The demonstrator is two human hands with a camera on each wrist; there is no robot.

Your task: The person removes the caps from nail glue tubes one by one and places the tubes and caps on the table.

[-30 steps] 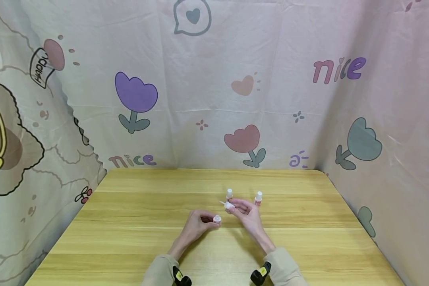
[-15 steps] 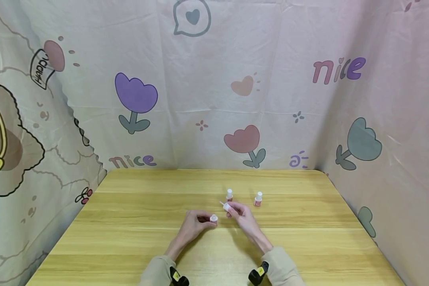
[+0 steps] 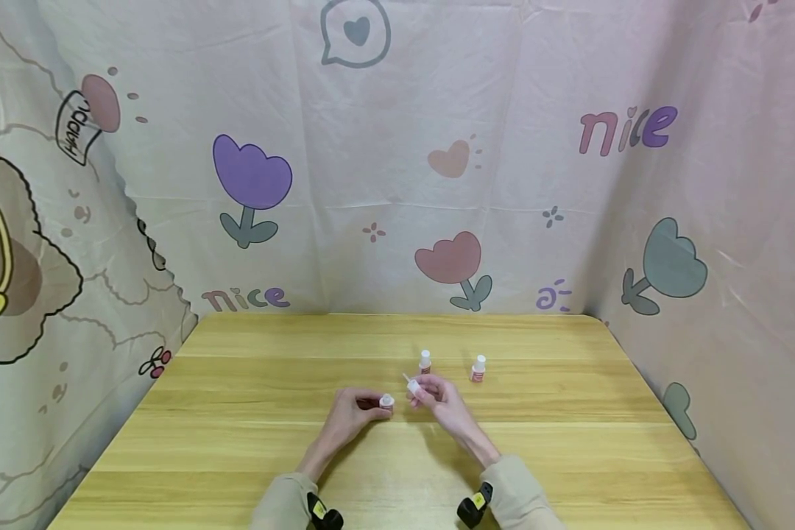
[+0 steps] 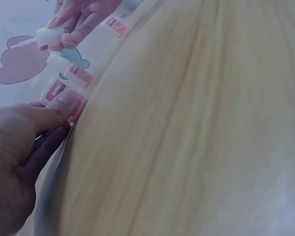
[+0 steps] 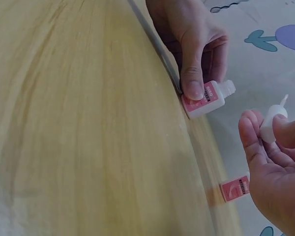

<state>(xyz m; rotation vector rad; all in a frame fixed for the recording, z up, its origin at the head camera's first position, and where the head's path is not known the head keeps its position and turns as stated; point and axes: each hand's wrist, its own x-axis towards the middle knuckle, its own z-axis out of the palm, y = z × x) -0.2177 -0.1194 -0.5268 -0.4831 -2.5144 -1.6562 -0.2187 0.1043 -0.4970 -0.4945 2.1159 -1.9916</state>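
My left hand pinches a small white bottle with a pink label between thumb and fingers. The bottle is uncapped and its narrow neck shows in the right wrist view, where it stands at the table. Up and to the right of it, my right hand holds a white cap in its fingertips. A thin pale applicator sticks out of the cap, angled up and left, away from the bottle. The cap and the bottle are apart.
Two similar bottles with white caps stand upright behind my hands: one bottle just beyond the right hand, the other bottle farther right. The wooden table runs back to a printed cloth.
My left hand has shifted left with the uncapped bottle. My right hand has also drifted left with the cap, its applicator now pointing more upward. The two capped bottles stay put.
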